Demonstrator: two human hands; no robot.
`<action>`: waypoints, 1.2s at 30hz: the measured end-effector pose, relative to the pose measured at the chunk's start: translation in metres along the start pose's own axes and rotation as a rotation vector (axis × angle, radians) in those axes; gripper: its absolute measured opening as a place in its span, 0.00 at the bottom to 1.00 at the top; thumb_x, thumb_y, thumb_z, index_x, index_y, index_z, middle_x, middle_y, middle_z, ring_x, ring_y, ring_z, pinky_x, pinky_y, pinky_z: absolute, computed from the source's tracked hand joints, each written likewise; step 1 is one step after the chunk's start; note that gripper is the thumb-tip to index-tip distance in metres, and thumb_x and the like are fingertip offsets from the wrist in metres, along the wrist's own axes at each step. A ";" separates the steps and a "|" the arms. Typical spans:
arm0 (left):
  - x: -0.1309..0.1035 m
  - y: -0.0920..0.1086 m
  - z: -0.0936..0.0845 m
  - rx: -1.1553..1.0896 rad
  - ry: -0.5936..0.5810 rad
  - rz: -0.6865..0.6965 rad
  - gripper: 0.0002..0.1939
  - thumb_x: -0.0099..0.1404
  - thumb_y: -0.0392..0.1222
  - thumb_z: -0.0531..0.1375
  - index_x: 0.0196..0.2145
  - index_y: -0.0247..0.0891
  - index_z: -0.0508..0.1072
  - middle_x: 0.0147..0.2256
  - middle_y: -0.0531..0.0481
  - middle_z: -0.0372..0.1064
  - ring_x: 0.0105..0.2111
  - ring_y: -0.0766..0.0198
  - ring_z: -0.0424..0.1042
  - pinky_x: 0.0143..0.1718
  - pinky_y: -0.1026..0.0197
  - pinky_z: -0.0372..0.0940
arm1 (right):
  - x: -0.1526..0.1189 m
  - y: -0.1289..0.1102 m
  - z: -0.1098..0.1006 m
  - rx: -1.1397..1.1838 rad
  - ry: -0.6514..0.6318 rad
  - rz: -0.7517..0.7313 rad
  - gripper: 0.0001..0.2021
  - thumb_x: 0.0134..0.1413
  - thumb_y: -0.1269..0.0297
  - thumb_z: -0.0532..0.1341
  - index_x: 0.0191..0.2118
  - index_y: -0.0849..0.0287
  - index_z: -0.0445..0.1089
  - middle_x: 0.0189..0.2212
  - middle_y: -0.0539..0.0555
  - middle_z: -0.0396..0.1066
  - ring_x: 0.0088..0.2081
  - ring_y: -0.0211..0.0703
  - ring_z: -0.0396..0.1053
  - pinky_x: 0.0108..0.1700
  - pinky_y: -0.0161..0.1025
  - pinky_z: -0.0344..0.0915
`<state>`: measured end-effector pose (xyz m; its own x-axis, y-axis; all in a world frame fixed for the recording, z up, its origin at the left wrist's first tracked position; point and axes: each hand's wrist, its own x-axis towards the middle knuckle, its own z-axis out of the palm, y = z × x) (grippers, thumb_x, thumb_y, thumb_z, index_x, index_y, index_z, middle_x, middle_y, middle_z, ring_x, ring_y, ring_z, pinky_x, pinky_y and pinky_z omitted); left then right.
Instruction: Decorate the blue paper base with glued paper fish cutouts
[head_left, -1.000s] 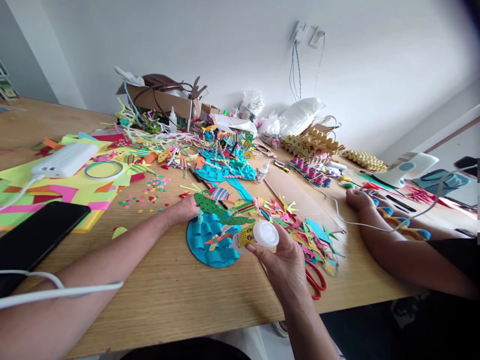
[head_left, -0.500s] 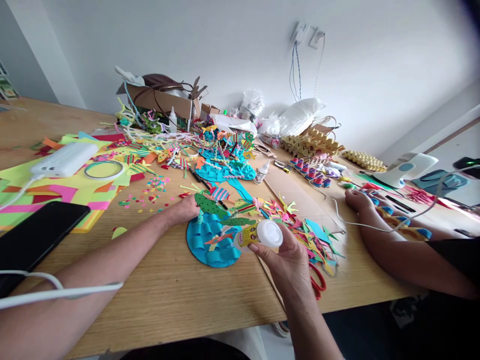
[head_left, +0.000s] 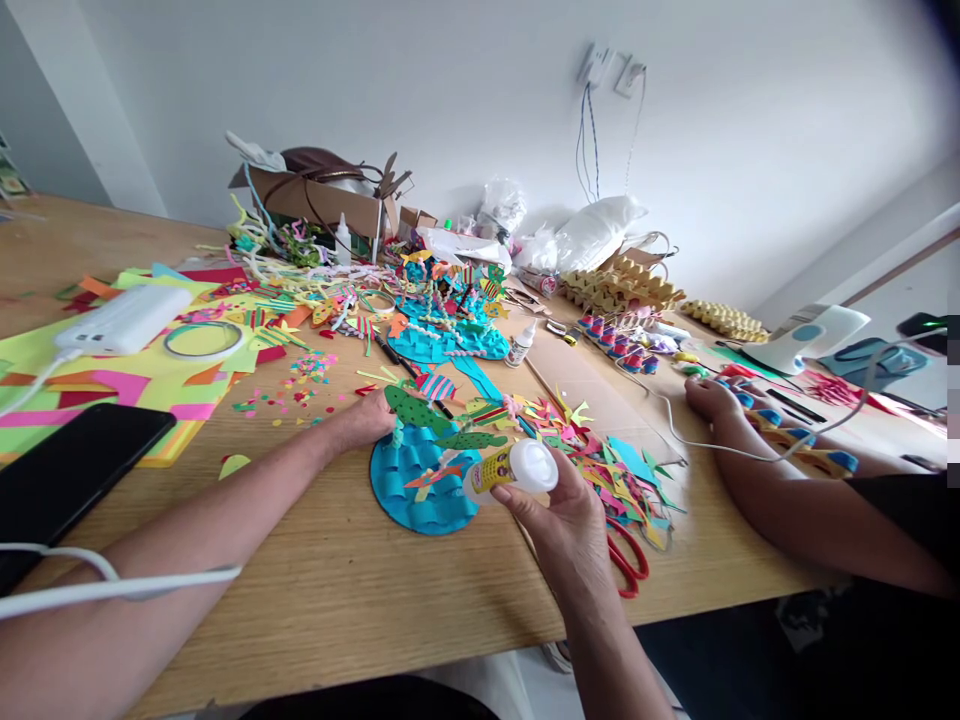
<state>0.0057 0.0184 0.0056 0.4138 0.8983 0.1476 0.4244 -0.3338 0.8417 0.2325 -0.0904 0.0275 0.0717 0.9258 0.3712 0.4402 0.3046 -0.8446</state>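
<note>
In my right hand (head_left: 559, 510) is a white glue bottle (head_left: 510, 470) with a yellow label, tilted with its white base toward me and its tip end toward the craft. My left hand (head_left: 371, 418) is at the left edge of a round blue paper craft (head_left: 420, 500); its fingertips are hidden behind a dotted green paper leaf shape (head_left: 418, 411). Curled blue strips cover the round base. An orange paper fish (head_left: 435, 477) and another dotted green shape (head_left: 472, 440) stand on it.
Behind is a second blue craft (head_left: 450, 335) with a small glue bottle (head_left: 521, 345) beside it. Paper scraps (head_left: 615, 470) and red scissors (head_left: 630, 560) lie right. A black phone (head_left: 90, 480) is left. Another person's arm (head_left: 780, 500) rests at the right.
The view has shifted very slightly. My right hand and the bottle have moved a little to the left; my left hand stays at the craft's edge.
</note>
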 end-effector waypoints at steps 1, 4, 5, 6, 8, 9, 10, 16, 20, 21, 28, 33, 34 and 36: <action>0.000 0.000 0.000 0.005 0.001 0.000 0.18 0.45 0.42 0.56 0.35 0.37 0.75 0.28 0.49 0.76 0.33 0.56 0.72 0.40 0.56 0.66 | 0.000 0.001 0.000 0.001 0.003 0.002 0.13 0.38 0.57 0.67 0.29 0.57 0.69 0.29 0.49 0.71 0.31 0.42 0.67 0.35 0.36 0.64; 0.001 0.000 0.000 0.005 0.007 -0.001 0.19 0.44 0.41 0.57 0.36 0.37 0.75 0.28 0.50 0.76 0.32 0.56 0.72 0.39 0.56 0.66 | -0.001 0.001 0.001 0.006 0.015 0.009 0.13 0.37 0.57 0.67 0.29 0.57 0.68 0.28 0.49 0.70 0.30 0.42 0.66 0.34 0.36 0.64; 0.001 0.000 0.000 0.000 0.004 -0.002 0.19 0.44 0.41 0.56 0.36 0.37 0.75 0.29 0.49 0.76 0.32 0.56 0.72 0.39 0.56 0.66 | -0.001 0.000 0.001 0.009 0.017 0.011 0.13 0.37 0.57 0.67 0.29 0.57 0.68 0.28 0.49 0.70 0.30 0.42 0.66 0.34 0.36 0.64; 0.001 0.001 0.000 -0.006 0.000 -0.003 0.20 0.44 0.42 0.56 0.37 0.37 0.74 0.29 0.49 0.76 0.32 0.56 0.72 0.39 0.56 0.66 | -0.002 0.000 0.001 0.012 0.017 0.013 0.12 0.37 0.57 0.67 0.29 0.57 0.68 0.27 0.49 0.70 0.30 0.41 0.66 0.34 0.36 0.64; 0.001 0.001 0.000 -0.018 -0.015 0.000 0.21 0.44 0.42 0.56 0.38 0.36 0.74 0.29 0.49 0.76 0.33 0.55 0.72 0.39 0.55 0.66 | -0.002 -0.002 0.001 0.012 0.016 0.016 0.12 0.37 0.58 0.67 0.28 0.57 0.68 0.27 0.48 0.69 0.29 0.41 0.65 0.34 0.36 0.64; 0.000 0.002 0.000 -0.024 -0.021 0.001 0.21 0.45 0.42 0.56 0.38 0.36 0.74 0.29 0.49 0.76 0.33 0.55 0.72 0.39 0.55 0.66 | -0.002 -0.002 0.001 0.007 0.018 0.017 0.12 0.37 0.58 0.67 0.28 0.58 0.68 0.26 0.48 0.69 0.29 0.41 0.65 0.34 0.36 0.64; 0.000 0.002 0.000 -0.028 -0.021 0.000 0.21 0.45 0.42 0.56 0.38 0.36 0.74 0.29 0.49 0.76 0.33 0.55 0.72 0.39 0.55 0.66 | -0.002 -0.003 0.001 0.000 0.021 0.017 0.12 0.37 0.58 0.68 0.28 0.58 0.68 0.26 0.48 0.69 0.29 0.40 0.65 0.34 0.36 0.64; 0.000 0.004 0.000 -0.020 -0.010 0.009 0.19 0.46 0.43 0.56 0.36 0.36 0.75 0.28 0.49 0.76 0.33 0.55 0.72 0.39 0.55 0.66 | -0.002 -0.005 0.003 -0.040 0.040 0.002 0.12 0.37 0.57 0.68 0.27 0.57 0.68 0.24 0.47 0.69 0.28 0.40 0.65 0.32 0.35 0.63; 0.000 0.002 0.000 -0.014 -0.022 0.016 0.19 0.46 0.43 0.55 0.37 0.37 0.74 0.29 0.49 0.76 0.33 0.56 0.72 0.39 0.55 0.66 | -0.002 -0.005 0.003 -0.047 0.057 0.006 0.13 0.36 0.57 0.68 0.27 0.57 0.68 0.24 0.47 0.69 0.27 0.40 0.65 0.32 0.36 0.63; 0.001 0.002 0.000 -0.004 -0.022 0.011 0.20 0.45 0.43 0.56 0.37 0.37 0.74 0.29 0.49 0.76 0.34 0.55 0.72 0.40 0.55 0.66 | -0.002 -0.005 0.003 -0.037 0.054 0.011 0.13 0.36 0.57 0.68 0.27 0.57 0.69 0.24 0.47 0.70 0.28 0.41 0.65 0.32 0.36 0.63; 0.000 -0.001 0.000 0.055 0.022 -0.042 0.18 0.44 0.45 0.55 0.33 0.37 0.75 0.30 0.46 0.76 0.37 0.52 0.71 0.42 0.53 0.65 | 0.000 -0.002 -0.003 0.083 0.059 -0.019 0.15 0.38 0.56 0.67 0.34 0.56 0.69 0.29 0.50 0.72 0.32 0.44 0.68 0.34 0.37 0.65; 0.000 0.001 0.001 0.029 0.010 -0.032 0.17 0.44 0.45 0.55 0.32 0.37 0.74 0.31 0.47 0.75 0.36 0.52 0.72 0.43 0.51 0.65 | -0.001 0.001 0.000 0.063 0.056 -0.012 0.16 0.38 0.57 0.67 0.36 0.56 0.69 0.30 0.51 0.72 0.33 0.44 0.68 0.35 0.38 0.65; 0.000 0.002 0.001 0.025 0.010 -0.030 0.17 0.44 0.45 0.55 0.32 0.37 0.74 0.31 0.46 0.75 0.37 0.52 0.72 0.43 0.51 0.65 | -0.001 0.002 0.001 0.060 0.056 -0.007 0.16 0.38 0.57 0.67 0.35 0.57 0.69 0.30 0.50 0.72 0.33 0.44 0.68 0.35 0.38 0.65; 0.000 0.002 0.000 0.025 0.018 -0.029 0.17 0.44 0.45 0.56 0.32 0.35 0.74 0.33 0.45 0.75 0.37 0.52 0.72 0.44 0.51 0.64 | -0.002 0.004 0.003 0.063 0.055 0.006 0.16 0.37 0.58 0.68 0.34 0.57 0.69 0.30 0.50 0.72 0.33 0.44 0.68 0.35 0.38 0.66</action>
<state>0.0066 0.0182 0.0071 0.3864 0.9127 0.1332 0.4562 -0.3147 0.8324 0.2317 -0.0901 0.0229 0.1245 0.9144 0.3851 0.3828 0.3138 -0.8689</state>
